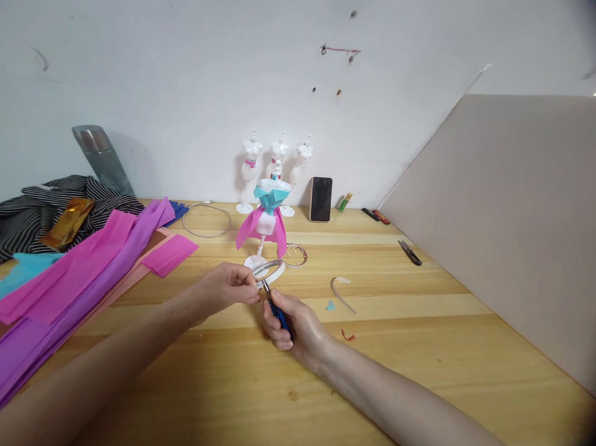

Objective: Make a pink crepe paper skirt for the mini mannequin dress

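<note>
My left hand (229, 286) pinches a thin, pale loop of strip (270, 269) just in front of a small white mannequin (265, 224) dressed in pink and turquoise paper. My right hand (295, 326) is closed round a small blue-handled cutting tool (274, 305), whose tip meets the strip beside my left fingers. Both hands hover low over the wooden table (395, 361).
Pink, purple and blue paper sheets (75, 284) lie at the left, with striped cloth (23, 215) behind. Three bare mannequins (276, 162), a phone (320, 199), wire rings (207, 219) and black snips (409, 253) stand further back. A grey board (518, 214) leans at the right. Scraps (341, 293) lie nearby.
</note>
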The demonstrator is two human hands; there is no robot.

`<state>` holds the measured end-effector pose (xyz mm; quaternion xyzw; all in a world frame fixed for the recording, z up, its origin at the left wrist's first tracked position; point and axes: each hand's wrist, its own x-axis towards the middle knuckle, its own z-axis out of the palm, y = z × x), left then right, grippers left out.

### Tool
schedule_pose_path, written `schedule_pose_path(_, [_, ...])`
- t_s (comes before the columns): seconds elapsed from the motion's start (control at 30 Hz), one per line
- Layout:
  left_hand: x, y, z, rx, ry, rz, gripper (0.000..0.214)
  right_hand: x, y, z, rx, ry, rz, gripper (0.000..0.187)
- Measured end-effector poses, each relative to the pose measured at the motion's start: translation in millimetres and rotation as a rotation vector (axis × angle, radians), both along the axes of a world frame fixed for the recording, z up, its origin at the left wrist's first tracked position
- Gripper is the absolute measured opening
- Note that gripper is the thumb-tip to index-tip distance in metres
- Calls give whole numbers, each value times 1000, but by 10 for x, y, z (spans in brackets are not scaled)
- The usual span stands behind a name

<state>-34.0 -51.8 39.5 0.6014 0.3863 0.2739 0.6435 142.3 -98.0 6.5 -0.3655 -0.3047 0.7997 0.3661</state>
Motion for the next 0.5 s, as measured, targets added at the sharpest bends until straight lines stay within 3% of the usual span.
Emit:
schedule_pose_path(0.33, [20,-14,5,75,50,-14,25,-22,-18,40,-27,7,-29,38])
schedule_pose_path(0.5, [-3,-34,55,119,87,-61,19,-44,-15,-37,-35,19,-8,38])
